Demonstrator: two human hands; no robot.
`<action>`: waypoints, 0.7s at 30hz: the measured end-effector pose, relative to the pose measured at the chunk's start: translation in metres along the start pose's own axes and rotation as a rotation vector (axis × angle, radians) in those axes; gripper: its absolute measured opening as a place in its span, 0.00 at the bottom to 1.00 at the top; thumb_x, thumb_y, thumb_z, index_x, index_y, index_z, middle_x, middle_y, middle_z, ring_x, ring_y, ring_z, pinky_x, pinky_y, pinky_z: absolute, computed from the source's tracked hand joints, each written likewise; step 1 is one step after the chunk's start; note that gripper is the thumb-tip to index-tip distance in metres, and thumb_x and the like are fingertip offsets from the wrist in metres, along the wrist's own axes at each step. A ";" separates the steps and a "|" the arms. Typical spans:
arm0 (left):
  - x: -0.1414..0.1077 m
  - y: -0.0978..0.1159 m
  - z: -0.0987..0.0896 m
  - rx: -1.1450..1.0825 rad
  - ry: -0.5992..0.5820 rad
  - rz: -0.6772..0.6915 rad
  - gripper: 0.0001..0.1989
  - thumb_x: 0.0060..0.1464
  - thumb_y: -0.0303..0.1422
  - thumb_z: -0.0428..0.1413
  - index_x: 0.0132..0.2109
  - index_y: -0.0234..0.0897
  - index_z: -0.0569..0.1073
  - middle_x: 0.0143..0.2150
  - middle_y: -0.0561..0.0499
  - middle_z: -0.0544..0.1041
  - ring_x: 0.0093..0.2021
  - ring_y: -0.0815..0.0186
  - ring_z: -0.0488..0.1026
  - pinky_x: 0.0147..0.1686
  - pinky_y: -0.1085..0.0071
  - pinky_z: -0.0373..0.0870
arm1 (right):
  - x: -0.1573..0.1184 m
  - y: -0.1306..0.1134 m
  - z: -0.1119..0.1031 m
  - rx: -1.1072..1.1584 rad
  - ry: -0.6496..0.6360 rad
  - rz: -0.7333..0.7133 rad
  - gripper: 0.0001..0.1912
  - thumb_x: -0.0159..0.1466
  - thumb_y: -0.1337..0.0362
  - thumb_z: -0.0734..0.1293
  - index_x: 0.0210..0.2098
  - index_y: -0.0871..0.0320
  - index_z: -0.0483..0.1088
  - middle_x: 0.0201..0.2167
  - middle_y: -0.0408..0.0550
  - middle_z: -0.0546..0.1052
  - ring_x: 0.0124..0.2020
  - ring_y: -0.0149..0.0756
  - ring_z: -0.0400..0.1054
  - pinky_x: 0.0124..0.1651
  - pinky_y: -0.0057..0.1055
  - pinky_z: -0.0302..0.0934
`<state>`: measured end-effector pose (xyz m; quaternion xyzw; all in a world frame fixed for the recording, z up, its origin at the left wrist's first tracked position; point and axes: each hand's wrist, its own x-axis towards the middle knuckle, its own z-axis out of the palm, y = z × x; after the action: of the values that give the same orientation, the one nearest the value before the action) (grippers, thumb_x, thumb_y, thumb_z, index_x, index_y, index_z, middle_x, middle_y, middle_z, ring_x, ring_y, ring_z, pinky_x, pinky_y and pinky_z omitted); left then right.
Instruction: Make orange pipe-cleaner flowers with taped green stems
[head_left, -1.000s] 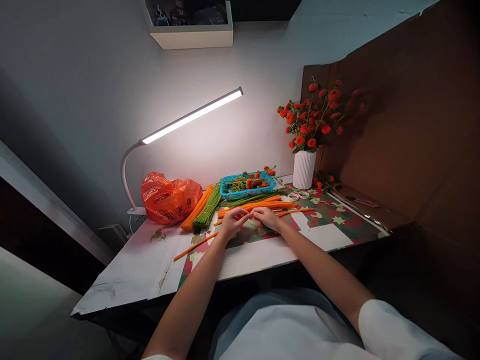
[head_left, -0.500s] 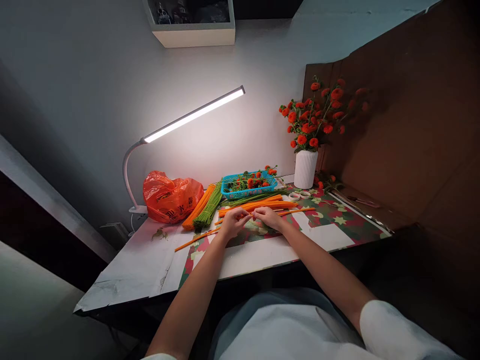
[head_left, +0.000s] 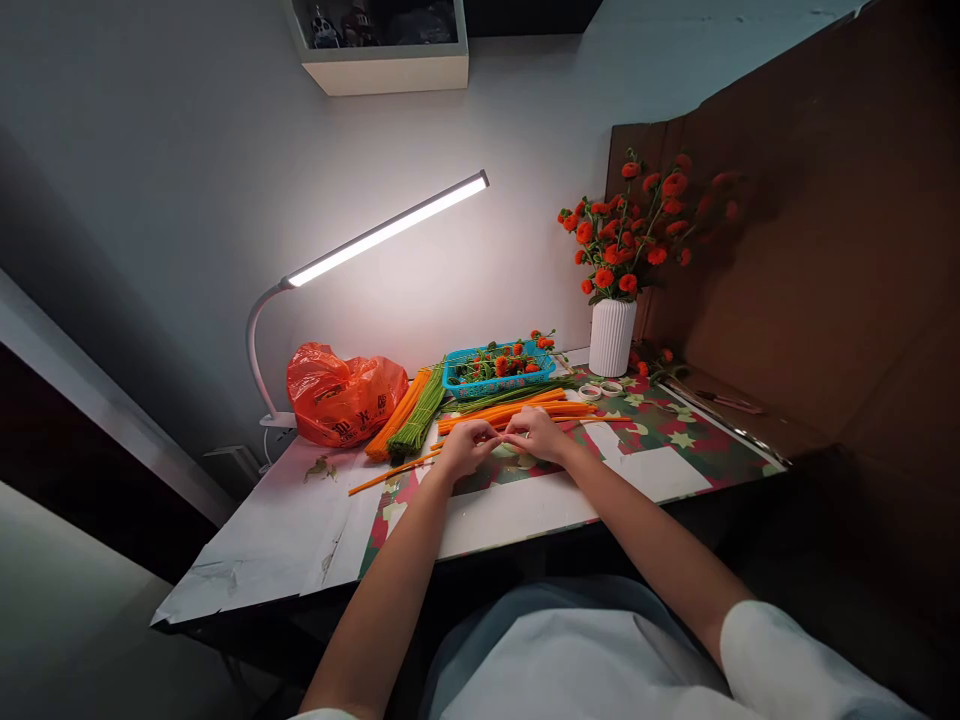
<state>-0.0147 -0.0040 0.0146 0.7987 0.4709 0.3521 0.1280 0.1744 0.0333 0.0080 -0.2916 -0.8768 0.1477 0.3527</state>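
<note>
Both hands meet fingertip to fingertip low over the middle of the table. My left hand (head_left: 465, 452) is closed in a pinch on a long orange pipe cleaner (head_left: 390, 475), whose free end sticks out to the left. My right hand (head_left: 538, 438) pinches right beside it, its fingers curled together. Another orange length reaches out to the right past this hand; whether it is the same piece is hidden by the fingers. Just behind the hands lie more orange pipe cleaners (head_left: 551, 406) in a loose pile.
Orange and green pipe cleaner bundles (head_left: 420, 415) lie beside an orange plastic bag (head_left: 345, 395). A blue basket (head_left: 499, 384) holds orange flowers. Tape rolls (head_left: 589, 393) sit near a white ribbed vase (head_left: 611, 340) of flowers. A lit lamp (head_left: 386, 230) reaches over the left side; pliers-like tool (head_left: 727, 402) lies far right.
My right hand has turned slightly, its knuckles a little higher and further left. The left end of the pipe cleaner has risen slightly. My left hand stays nearly in place.
</note>
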 end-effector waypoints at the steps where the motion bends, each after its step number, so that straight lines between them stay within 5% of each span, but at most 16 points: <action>1: 0.000 0.001 0.001 0.007 0.009 0.010 0.11 0.53 0.37 0.56 0.29 0.33 0.75 0.24 0.52 0.74 0.25 0.72 0.65 0.26 0.76 0.60 | -0.001 0.000 -0.001 0.003 -0.008 0.005 0.09 0.61 0.62 0.67 0.26 0.58 0.73 0.25 0.44 0.76 0.32 0.33 0.64 0.42 0.33 0.51; 8: -0.001 0.004 0.001 0.001 0.008 -0.013 0.07 0.51 0.32 0.56 0.28 0.33 0.75 0.24 0.52 0.74 0.25 0.72 0.64 0.27 0.76 0.59 | -0.002 -0.004 -0.003 -0.053 -0.043 0.026 0.05 0.61 0.64 0.68 0.30 0.58 0.74 0.29 0.44 0.77 0.35 0.34 0.66 0.43 0.34 0.48; 21: 0.001 0.003 0.000 -0.275 -0.084 -0.365 0.12 0.45 0.38 0.56 0.23 0.34 0.68 0.18 0.56 0.66 0.19 0.73 0.59 0.20 0.77 0.54 | -0.002 -0.009 0.006 -0.530 -0.068 -0.211 0.08 0.65 0.65 0.60 0.32 0.60 0.68 0.32 0.49 0.75 0.39 0.38 0.62 0.44 0.36 0.42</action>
<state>-0.0121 -0.0051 0.0167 0.6890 0.5495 0.3507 0.3167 0.1677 0.0243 0.0069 -0.2755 -0.9216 -0.1145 0.2481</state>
